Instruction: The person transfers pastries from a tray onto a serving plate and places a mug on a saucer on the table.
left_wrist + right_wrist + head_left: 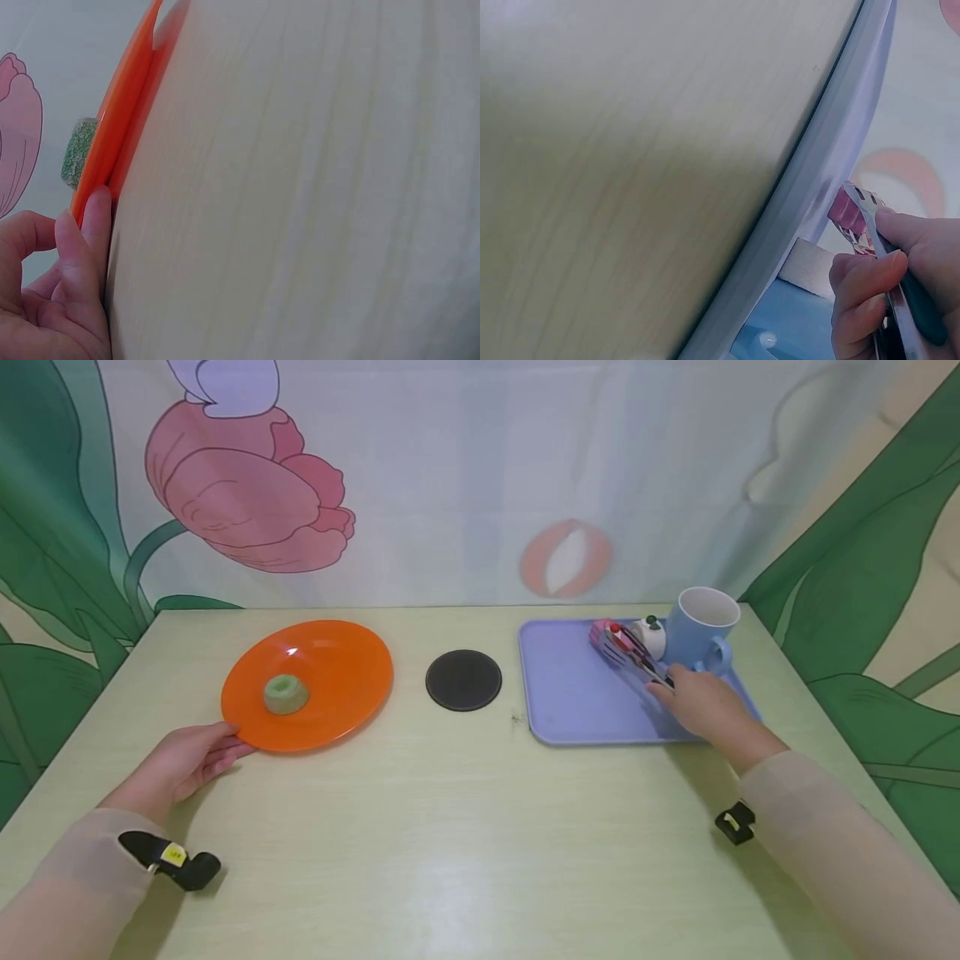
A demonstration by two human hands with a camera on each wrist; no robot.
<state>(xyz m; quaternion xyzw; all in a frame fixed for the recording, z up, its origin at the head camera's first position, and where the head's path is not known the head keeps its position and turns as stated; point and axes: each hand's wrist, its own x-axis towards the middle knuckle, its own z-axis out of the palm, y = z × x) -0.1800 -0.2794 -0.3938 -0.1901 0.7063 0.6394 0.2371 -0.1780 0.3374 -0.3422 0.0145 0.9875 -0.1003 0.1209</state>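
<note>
My left hand (198, 762) pinches the near left rim of an orange plate (352, 677), thumb above and fingers beneath. On that plate sits a small round green cake (286, 694), its grainy side (78, 154) showing in the left wrist view. My right hand (705, 706) grips metal tongs (651, 664) with a teal handle part (924, 311) over a lilac tray (577, 718). Between the slotted tong tips is a pink cake piece (846, 212) with a red bit on top. Close behind the tongs, a white cake (651, 639) with a dark green topping stands beside a blue mug (693, 631).
A round black coaster (463, 680) lies on the pale wooden table (450, 827) between the plate and the tray. Behind the table's far edge hangs a printed curtain (450, 485). The mug stands at the tray's far right corner.
</note>
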